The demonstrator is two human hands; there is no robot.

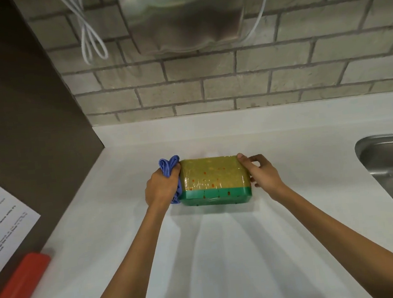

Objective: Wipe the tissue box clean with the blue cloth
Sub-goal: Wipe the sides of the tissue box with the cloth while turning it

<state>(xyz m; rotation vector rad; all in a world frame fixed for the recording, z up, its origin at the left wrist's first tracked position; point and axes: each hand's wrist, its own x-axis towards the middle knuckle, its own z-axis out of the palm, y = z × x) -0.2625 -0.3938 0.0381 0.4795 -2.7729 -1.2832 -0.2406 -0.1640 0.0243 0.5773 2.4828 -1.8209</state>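
On the smooth white counter (225,254), the left hand (162,188) presses bunched blue cloth (168,167) against the plastic-wrapped tissue box (214,179); right hand (264,174) grips its other end.

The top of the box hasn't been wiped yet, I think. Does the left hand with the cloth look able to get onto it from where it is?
Probably yes. The left hand presses the blue cloth against the tissue box's left end, and the top is bare; the right hand only grips the right end.
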